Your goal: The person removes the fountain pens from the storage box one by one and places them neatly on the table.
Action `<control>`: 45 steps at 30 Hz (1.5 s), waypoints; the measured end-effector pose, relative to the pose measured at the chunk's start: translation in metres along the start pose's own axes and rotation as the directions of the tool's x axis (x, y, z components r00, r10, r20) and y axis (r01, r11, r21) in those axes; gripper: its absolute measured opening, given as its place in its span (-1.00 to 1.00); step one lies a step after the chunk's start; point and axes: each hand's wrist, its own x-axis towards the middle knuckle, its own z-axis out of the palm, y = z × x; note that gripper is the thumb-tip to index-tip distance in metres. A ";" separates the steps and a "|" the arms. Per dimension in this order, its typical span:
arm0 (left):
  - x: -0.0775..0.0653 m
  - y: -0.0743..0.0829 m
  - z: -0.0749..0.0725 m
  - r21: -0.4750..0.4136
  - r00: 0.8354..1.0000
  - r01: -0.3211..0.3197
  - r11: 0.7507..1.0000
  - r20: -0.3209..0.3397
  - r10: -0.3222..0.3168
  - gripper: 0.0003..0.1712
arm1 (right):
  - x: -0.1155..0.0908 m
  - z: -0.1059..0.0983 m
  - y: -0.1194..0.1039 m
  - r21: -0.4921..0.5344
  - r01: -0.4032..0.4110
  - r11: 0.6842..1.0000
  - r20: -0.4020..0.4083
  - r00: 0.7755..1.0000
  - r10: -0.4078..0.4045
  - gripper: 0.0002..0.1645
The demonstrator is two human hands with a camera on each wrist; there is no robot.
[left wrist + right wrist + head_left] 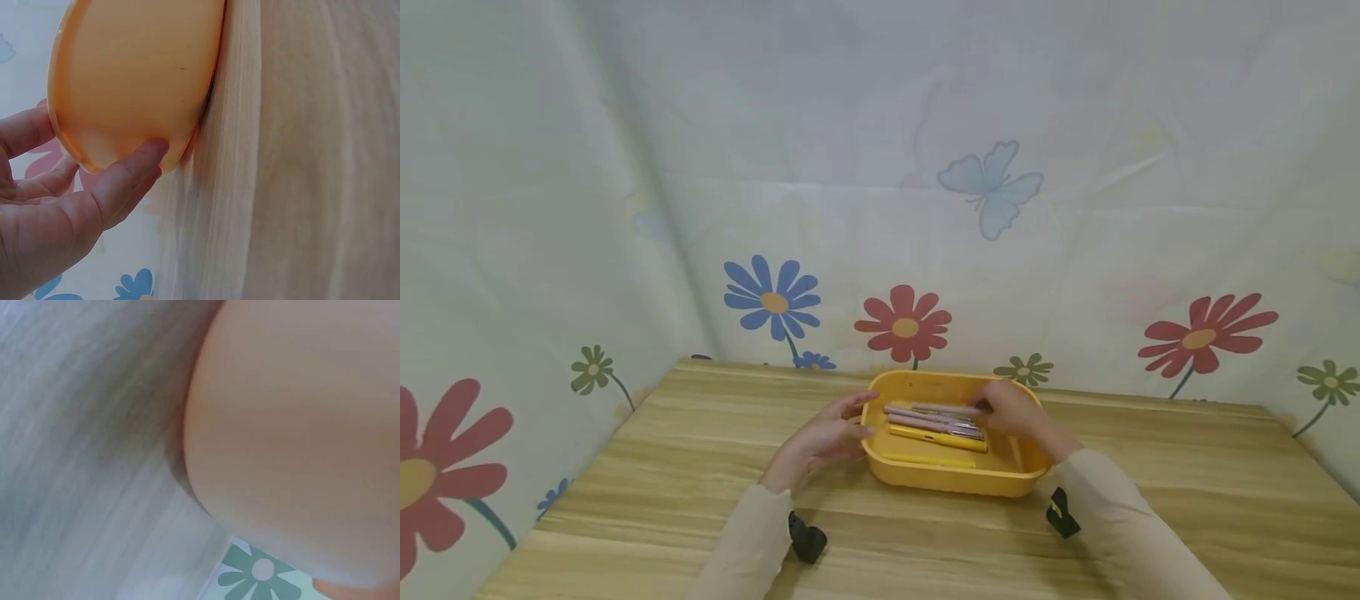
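A yellow plastic basket (925, 480) rests on the wooden table with several pens inside. Pale pink pens (917, 421) lie bunched together, with a yellow pen (936, 438) beside them and a slim yellow one (928, 460) nearer the front wall. My left hand (823, 437) is at the basket's left end; in the left wrist view its loosely straight fingers touch the outer wall and rim. Reaching over the right side, my right hand (1011, 408) has curled fingers pinching the end of the rearmost pink pen (943, 409). Only the basket's outer wall (294, 437) fills the right wrist view.
The wooden table (700, 467) extends to both sides of the basket. Behind it hangs a pale cloth (850, 167) printed with flowers and a butterfly, close to the basket's rear rim. Black straps (807, 538) show at the wrists.
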 end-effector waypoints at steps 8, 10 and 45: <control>0.000 0.002 0.001 0.001 1.000 0.009 1.000 -0.007 -0.009 -0.31 | -0.009 -0.016 -0.005 0.070 0.017 0.997 -0.044 0.999 -0.014 -0.74; 0.001 0.002 0.001 0.004 1.000 0.011 1.000 -0.012 -0.011 -0.31 | -0.012 -0.021 -0.006 0.073 0.016 0.997 -0.054 0.998 -0.012 -0.75; 0.001 0.003 0.001 -0.006 1.000 0.014 1.000 0.001 -0.014 -0.30 | -0.096 -0.078 0.048 0.142 -0.178 0.974 -0.128 0.972 0.196 -0.75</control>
